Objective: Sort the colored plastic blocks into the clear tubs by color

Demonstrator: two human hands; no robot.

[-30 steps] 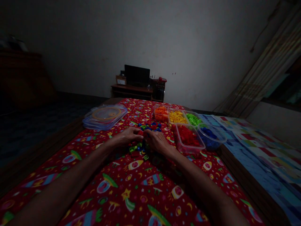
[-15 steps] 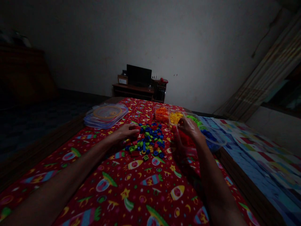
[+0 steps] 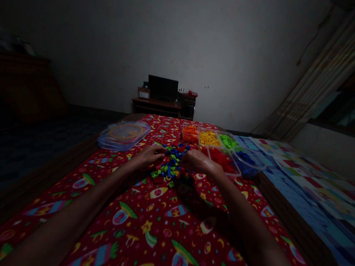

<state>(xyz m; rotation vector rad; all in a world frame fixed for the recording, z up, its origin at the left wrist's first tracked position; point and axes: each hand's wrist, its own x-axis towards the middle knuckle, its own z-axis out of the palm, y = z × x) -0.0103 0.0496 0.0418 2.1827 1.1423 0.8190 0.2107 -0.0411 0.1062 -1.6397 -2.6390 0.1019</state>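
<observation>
The pile of mixed bricks [image 3: 173, 161] lies between the left hand [image 3: 151, 156] and the right hand [image 3: 195, 160]. Its long axis runs roughly away from the person. The right hand covers part of the pile's right side; the left hand is at the left edge. Both hands have curled fingers. Whether either grips a brick cannot be determined: the fingertips are too dark and partly hidden.

The clear containers [image 3: 256, 169] are to the right of and beyond the right hand, the nearer of the two. Contents: red bricks [image 3: 222, 159] closest, blue bricks [image 3: 246, 158] right of these; orange bricks [image 3: 190, 133], yellow bricks [image 3: 209, 138] and green bricks [image 3: 228, 141] farther out. Stacked lids [image 3: 124, 136] lie beyond the left hand.

Supporting surface: red patterned cloth [image 3: 158, 210]. Room: dim; a monitor [image 3: 163, 87] stands far ahead of both hands, against a pale wall [image 3: 235, 55].
</observation>
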